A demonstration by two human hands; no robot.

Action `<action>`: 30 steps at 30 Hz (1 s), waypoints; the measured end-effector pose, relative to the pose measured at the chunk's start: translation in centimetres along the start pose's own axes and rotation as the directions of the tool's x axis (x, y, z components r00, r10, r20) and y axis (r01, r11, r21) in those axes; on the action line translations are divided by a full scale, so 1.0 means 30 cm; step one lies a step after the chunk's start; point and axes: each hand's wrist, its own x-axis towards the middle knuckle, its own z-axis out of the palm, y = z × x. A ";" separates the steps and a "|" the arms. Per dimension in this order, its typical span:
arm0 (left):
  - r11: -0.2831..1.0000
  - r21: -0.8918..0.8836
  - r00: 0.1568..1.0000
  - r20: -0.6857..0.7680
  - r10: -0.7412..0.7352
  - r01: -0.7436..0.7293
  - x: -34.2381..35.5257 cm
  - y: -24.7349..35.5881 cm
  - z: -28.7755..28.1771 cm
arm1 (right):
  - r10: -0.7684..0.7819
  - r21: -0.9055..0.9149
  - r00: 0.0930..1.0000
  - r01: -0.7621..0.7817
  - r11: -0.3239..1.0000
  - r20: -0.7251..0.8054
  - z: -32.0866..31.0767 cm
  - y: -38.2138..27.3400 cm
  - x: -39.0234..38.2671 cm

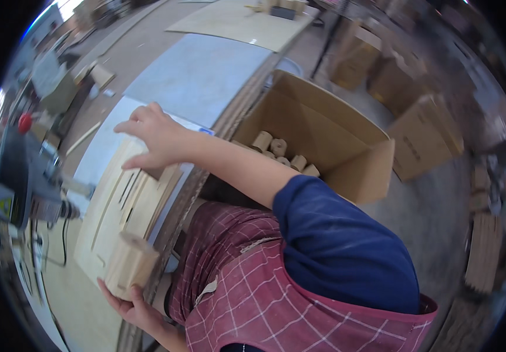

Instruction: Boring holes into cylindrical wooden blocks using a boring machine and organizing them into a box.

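A pale wooden cylinder (pixel 130 264) sits in my left hand (pixel 140 308), whose fingers wrap its lower end at the bottom left of the view. My right hand (pixel 159 138) is above the far end of a slotted wooden jig (pixel 106 211), fingers spread and curved with nothing visible in them; whether it touches the jig I cannot tell. The jig lies on light boards (pixel 85 182) along the bench edge, and the cylinder is over its near end.
A drill press (pixel 15 182) stands at the left with loose cables. Right of the bench, an open cardboard box (pixel 341 135) holds several wooden cylinders (pixel 262 141); more cartons (pixel 423 141) stand beyond it. Pale boards (pixel 229 26) lie at the back.
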 end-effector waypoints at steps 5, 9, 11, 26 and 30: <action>0.999 -0.032 0.996 -0.088 -0.030 0.027 -0.022 -0.054 -0.073 | 0.255 0.039 0.930 -0.275 0.961 0.266 0.039 0.140 -0.165; 0.996 -0.021 0.988 -0.132 0.078 -0.082 -0.014 -0.102 -0.071 | 0.232 0.241 0.925 -0.309 0.920 0.300 0.104 0.114 -0.168; 0.994 0.079 0.988 -0.133 0.083 -0.073 -0.002 -0.085 -0.057 | 0.215 0.213 0.907 -0.305 0.928 0.363 0.063 0.053 -0.173; 0.977 0.063 0.977 -0.070 -0.200 0.205 -0.024 -0.009 -0.152 | 0.358 0.422 0.867 -0.485 0.766 0.347 0.115 -0.050 -0.218; 0.976 0.083 0.978 -0.073 -0.195 0.200 0.007 0.011 -0.162 | 0.360 0.406 0.871 -0.478 0.779 0.334 0.120 -0.048 -0.216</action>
